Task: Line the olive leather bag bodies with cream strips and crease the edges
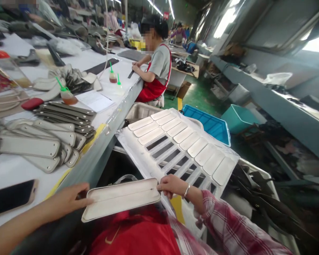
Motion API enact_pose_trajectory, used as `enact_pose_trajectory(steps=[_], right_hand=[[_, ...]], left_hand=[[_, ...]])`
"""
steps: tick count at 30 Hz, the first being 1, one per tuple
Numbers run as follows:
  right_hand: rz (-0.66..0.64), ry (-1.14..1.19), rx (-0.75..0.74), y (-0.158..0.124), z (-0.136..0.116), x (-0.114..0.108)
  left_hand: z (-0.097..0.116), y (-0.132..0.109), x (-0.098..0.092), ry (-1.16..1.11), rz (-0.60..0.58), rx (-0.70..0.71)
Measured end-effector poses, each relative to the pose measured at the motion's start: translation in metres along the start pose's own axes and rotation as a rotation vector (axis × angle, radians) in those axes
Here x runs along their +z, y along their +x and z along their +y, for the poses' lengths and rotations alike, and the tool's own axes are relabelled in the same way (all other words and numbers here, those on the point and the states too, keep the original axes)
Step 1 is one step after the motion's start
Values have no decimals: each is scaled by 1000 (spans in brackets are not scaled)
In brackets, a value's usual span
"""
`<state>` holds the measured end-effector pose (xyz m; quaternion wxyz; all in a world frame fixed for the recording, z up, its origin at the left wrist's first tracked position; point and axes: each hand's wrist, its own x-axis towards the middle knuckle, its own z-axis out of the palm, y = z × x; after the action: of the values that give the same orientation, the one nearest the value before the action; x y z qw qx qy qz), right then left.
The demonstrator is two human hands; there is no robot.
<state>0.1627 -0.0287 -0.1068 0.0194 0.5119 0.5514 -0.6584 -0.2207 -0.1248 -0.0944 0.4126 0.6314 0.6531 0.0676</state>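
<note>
A long cream panel (122, 199) with rounded corners, a thin dark edge and a line along its middle is held level above my lap. My left hand (73, 197) pinches its left end between thumb and fingers. At the right end, the closed fingers of my right hand (172, 186) grip the corner. Just beyond my right hand lies a white slotted board (143, 159), tilted, with rows of similar pale panels (182, 134) on it. On the table to my left are a pile of light grey strips with small holes (29, 143) and a stack of dark strips (66, 112).
A phone (12, 196) lies at the table's near edge. Green-tipped glue bottles (67, 95) and a paper sheet (94, 101) sit farther back. A co-worker (158, 63) works at the table's far side. Blue crate (207, 124) and teal bin (239, 118) stand beyond the board.
</note>
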Motion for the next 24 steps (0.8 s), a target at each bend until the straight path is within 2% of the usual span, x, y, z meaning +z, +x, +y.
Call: enact_pose_trajectory(steps=[3,4,5,7,9,15,24], right_hand=[[231,-101,-317,-3,-3,-4],[306,-152,-439,-3,-6,-4],[348,-218,-549,-3,-9,-3],[336,-388,-706,-2,-14,-1],[298,-556,-800,0,-16,3],[279,-816,-917,7,-13,6],[210,-1022,-959,7,-19,1]], left_hand=[[46,21,2,50,111,145],[63,30,8,26,91,219],[79,39,16,-15,33,289],[105,55,33,-96,-125,405],[120,66,45,-130,-193,469],[126,70,47,-122,-199,521],[121,70,52,94,-211,605]])
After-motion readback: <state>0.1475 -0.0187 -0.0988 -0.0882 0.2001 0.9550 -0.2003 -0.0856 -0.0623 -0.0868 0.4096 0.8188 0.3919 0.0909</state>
